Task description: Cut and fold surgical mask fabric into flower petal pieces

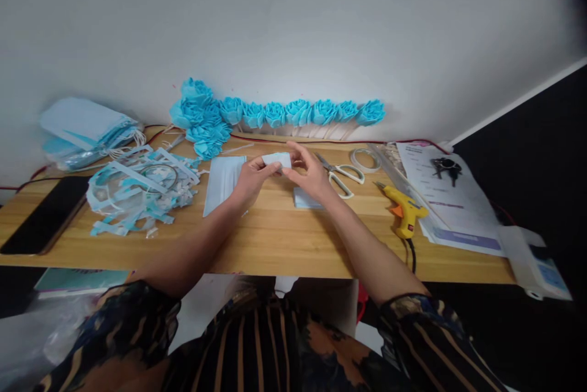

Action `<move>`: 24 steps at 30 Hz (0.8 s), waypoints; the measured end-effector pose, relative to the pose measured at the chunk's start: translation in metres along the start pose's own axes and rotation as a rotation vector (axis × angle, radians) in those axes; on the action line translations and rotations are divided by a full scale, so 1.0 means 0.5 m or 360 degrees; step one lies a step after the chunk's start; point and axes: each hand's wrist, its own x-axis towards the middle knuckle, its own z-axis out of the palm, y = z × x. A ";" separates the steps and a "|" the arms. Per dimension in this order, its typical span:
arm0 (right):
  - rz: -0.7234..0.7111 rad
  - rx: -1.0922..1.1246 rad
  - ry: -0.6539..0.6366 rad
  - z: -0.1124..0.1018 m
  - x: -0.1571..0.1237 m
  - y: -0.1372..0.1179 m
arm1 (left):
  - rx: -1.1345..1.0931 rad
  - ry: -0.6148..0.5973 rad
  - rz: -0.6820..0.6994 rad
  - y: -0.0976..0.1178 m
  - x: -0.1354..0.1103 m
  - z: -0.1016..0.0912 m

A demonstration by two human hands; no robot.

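Note:
Both hands meet over the middle of the wooden table, pinching one small piece of pale blue fabric [277, 159] that looks like cut face-mask cloth. My left hand [252, 178] is closed on its left and lower edge. On the right side my right hand [309, 172] grips it with thumb and fingers. Beneath my left wrist lies a pale blue pleated sheet [217, 181], partly covered. A small folded blue piece [305, 199] sits under my right wrist. Scissors [342, 178] with white handles rest just right of my right hand.
Blue fabric flowers [298, 112] on sticks lean along the wall. Cloth scraps [132, 190], a stack of face masks [82, 126] and a phone [43, 214] lie left. Right are a tape roll [365, 160], yellow glue gun [406, 211], papers [444, 196] and keys [446, 167].

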 end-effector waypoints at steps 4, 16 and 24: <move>0.0006 -0.0020 -0.0021 0.005 -0.001 0.001 | -0.0003 -0.0016 -0.0026 0.000 -0.005 0.006; 0.0116 0.0280 0.0130 -0.032 0.017 0.024 | -0.0093 0.0102 -0.0024 0.015 0.012 -0.013; 0.0020 -0.0054 -0.0113 -0.001 0.000 0.002 | -0.0033 0.0008 -0.0018 -0.001 0.003 -0.001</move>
